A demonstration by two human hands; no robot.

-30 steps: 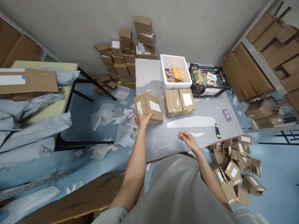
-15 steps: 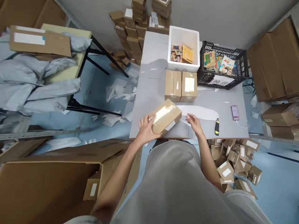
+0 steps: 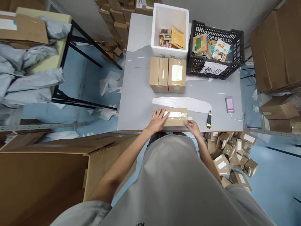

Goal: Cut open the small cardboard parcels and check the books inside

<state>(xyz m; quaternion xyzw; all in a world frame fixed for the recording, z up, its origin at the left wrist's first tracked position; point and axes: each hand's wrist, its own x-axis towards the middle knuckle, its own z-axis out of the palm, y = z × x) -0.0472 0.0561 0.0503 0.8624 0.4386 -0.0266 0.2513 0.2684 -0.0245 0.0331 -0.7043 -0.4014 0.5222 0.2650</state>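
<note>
A small taped cardboard box (image 3: 175, 121) with a white label on top lies lengthwise along the table's near edge. My left hand (image 3: 159, 121) grips its left end, fingers over the top and far side. At the opposite end, my right hand (image 3: 193, 128) has its fingertips closed on the near right corner. A bit of white label sticks out there; whether the fingers pinch it or only the cardboard is hard to see. To the right lies a black and yellow utility knife (image 3: 209, 119). Beyond the box is a long white strip (image 3: 182, 103) on the tabletop.
Two taped boxes (image 3: 159, 73) stand before a white foam box (image 3: 170, 51) of small books. A black crate (image 3: 215, 73) with books and a phone (image 3: 229, 104) on a cable are at right. A large open carton (image 3: 113, 157) stands left; parcels (image 3: 222, 164) lie on the floor.
The cardboard box has come down from a tilted hold and now lies straight along the near edge. My right hand has moved in from beside it to its right end. The view has shifted.
</note>
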